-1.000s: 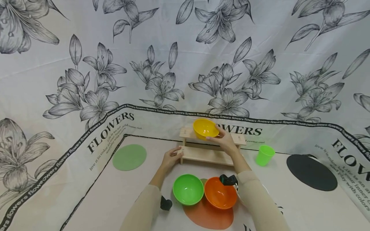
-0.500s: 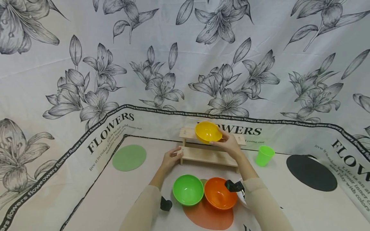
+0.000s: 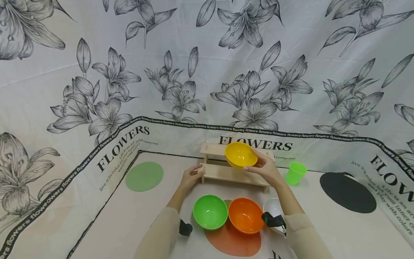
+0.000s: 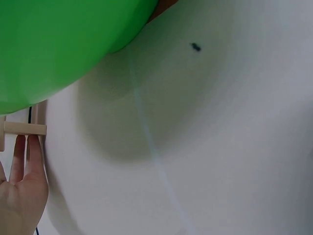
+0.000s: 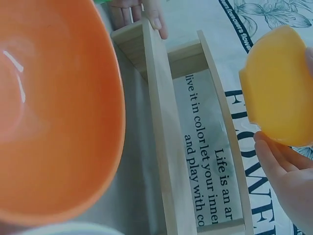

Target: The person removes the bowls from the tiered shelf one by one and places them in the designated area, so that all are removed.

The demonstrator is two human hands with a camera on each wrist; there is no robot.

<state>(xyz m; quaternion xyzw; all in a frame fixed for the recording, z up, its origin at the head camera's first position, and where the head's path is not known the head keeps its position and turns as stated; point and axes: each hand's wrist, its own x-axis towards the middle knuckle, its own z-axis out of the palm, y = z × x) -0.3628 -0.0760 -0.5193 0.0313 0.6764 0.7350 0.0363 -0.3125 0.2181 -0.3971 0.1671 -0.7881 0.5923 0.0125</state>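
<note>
head view | right hand [image 3: 266, 168] grips round yellow plastic bowl [image 3: 240, 154], now shifted rightward off small two-tier wooden shelf [image 3: 226, 172] | left hand [image 3: 191, 177], fingers straight, stays on shelf end

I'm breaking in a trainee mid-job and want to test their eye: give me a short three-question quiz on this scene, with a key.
1. True or false: the right hand holds the yellow bowl lifted off the wooden rack.
2. What does the left hand touch? A) the green cup B) the rack's left end C) the green bowl
3. Fill in: between the green bowl and the white bowl sits the ___ bowl.

Key: 1 true. 2 B. 3 orange; the orange bowl touches the green one and lies over an orange mat.
</note>
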